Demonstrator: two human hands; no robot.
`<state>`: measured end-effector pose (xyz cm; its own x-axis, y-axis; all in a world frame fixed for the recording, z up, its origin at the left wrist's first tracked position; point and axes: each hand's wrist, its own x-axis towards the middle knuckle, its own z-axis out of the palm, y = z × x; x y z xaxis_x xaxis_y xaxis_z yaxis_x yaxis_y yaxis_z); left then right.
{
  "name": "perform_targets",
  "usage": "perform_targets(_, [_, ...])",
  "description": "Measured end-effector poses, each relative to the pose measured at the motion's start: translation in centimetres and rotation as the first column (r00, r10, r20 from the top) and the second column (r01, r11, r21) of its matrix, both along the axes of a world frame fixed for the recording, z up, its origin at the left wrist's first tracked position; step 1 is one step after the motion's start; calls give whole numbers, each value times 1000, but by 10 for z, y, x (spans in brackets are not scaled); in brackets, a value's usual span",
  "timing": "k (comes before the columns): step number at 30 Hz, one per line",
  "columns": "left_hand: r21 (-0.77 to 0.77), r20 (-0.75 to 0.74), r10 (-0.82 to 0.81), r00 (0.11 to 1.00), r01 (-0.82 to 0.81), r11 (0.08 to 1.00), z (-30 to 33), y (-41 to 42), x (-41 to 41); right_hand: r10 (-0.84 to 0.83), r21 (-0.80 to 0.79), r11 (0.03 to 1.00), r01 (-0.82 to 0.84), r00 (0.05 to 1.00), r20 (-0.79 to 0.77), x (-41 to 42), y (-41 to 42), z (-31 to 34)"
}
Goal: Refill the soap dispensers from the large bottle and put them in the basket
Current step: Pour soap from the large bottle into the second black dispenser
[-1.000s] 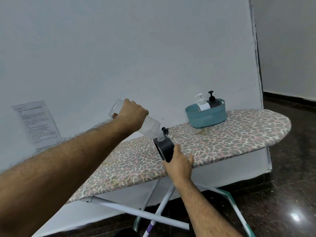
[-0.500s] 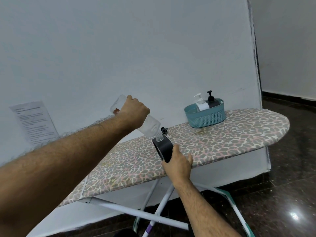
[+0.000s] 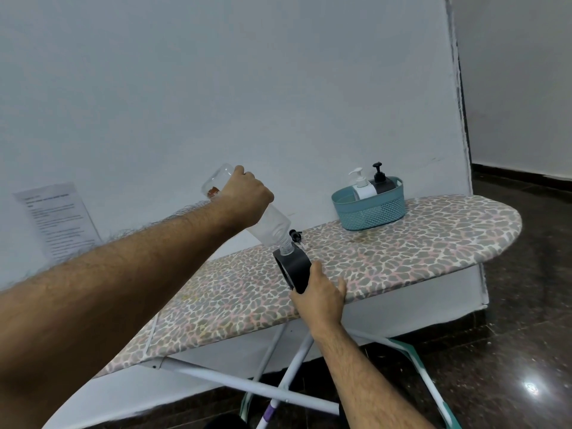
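Observation:
My left hand (image 3: pixel 246 199) grips a large clear bottle (image 3: pixel 270 224), tipped neck-down. Its neck meets the mouth of a black soap dispenser body (image 3: pixel 295 269), which my right hand (image 3: pixel 320 294) holds tilted over the ironing board (image 3: pixel 418 243). A black pump head (image 3: pixel 295 236) lies on the board just behind the bottle's neck. A teal basket (image 3: pixel 371 213) stands at the board's far right with a white dispenser (image 3: pixel 362 187) and a black dispenser (image 3: pixel 381 181) upright inside.
The board has a leopard-print cover and crossed white legs (image 3: pixel 278 385) below. A white wall stands right behind it, with a printed sheet (image 3: pixel 55 221) stuck on at the left. Dark glossy floor (image 3: pixel 510 366) lies to the right.
The large bottle's base has risen slightly, so it tilts a little steeper. Both hands stay where they were over the board.

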<state>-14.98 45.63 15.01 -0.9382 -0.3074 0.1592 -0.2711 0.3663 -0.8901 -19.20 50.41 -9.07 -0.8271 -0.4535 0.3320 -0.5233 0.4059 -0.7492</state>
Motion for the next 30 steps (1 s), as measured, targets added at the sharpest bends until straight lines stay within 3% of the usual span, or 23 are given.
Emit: perform_targets(30, [-117,88,49,995,-39,992,1,20,-22,5,28,1000,-5,1000,-2,0,3,3])
